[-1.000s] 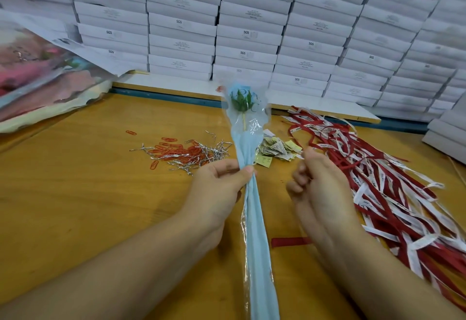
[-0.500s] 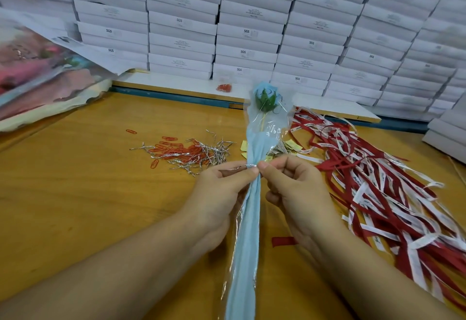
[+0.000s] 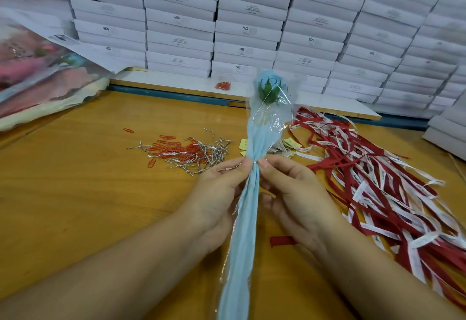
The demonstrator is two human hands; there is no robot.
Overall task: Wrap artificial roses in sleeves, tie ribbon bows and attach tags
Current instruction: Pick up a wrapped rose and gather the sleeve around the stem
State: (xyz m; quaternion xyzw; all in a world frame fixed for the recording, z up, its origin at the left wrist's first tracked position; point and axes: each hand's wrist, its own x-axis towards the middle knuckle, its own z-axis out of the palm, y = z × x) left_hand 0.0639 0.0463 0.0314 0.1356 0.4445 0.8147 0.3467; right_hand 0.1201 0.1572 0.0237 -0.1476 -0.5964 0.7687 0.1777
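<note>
One rose (image 3: pixel 269 85) in one sleeve (image 3: pixel 248 201), held above the counter (image 3: pixel 83 193) with the head pointing away, so both hands reach the gathered neck. Left grip (image 3: pixel 222 191) pinches the sleeve at the neck, thumb and forefinger closed, probably to keep the gathers tight. Right grip (image 3: pixel 292 193) pinches the one twist tie (image 3: pixel 254 161) wound there, likely to twist it shut. Supplies are within reach: tie-and-clip heap (image 3: pixel 186 150) on the left, tags (image 3: pixel 287 146) behind the sleeve, ribbons (image 3: pixel 378 183) on the right. Loose ties, clips, tags and ribbons are too many to count. No bow or tag on yet.
</note>
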